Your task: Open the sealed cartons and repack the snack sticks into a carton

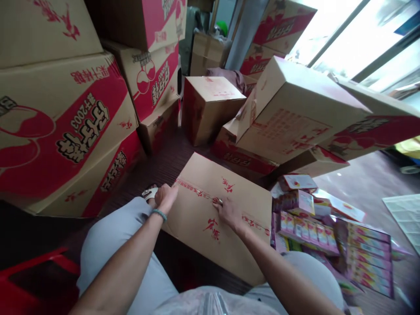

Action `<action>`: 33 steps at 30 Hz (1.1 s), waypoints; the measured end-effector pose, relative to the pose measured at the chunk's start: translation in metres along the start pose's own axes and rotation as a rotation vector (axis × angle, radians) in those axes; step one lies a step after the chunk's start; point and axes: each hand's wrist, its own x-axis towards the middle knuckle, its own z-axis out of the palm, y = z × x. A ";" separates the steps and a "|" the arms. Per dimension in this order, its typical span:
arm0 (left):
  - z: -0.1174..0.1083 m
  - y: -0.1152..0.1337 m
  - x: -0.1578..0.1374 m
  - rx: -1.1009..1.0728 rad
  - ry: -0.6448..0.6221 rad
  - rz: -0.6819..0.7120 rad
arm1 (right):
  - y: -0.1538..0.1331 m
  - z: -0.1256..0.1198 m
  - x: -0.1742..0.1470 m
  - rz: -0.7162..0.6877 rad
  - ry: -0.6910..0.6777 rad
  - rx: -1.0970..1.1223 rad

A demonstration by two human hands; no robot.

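Note:
A brown cardboard carton [193, 214] with red print and a printed strip of tape along its middle seam lies between my knees. My left hand [165, 196], with a green bracelet at the wrist, has its fingers curled at the carton's left edge, where the tape ends. On the top face, my right hand [228, 211] is closed near the middle of the tape. A small shiny bit shows at its fingertips; whether this is a held tool or a ring I cannot tell.
Large printed cartons [82, 122] are stacked on the left, and more cartons [295, 105] stand at the right by the windows. Small colourful boxes [305, 227] lie piled on the floor to the right. A red plastic frame [36, 262] is at the lower left.

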 end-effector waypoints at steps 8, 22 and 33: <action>0.003 0.003 0.000 -0.031 0.015 -0.055 | -0.001 -0.014 0.015 -0.019 -0.112 0.016; 0.002 -0.008 0.000 -0.043 0.023 0.033 | -0.010 -0.014 0.006 0.055 -0.097 0.007; -0.001 -0.014 -0.009 -0.128 0.052 0.064 | -0.016 -0.016 0.011 0.036 -0.129 -0.087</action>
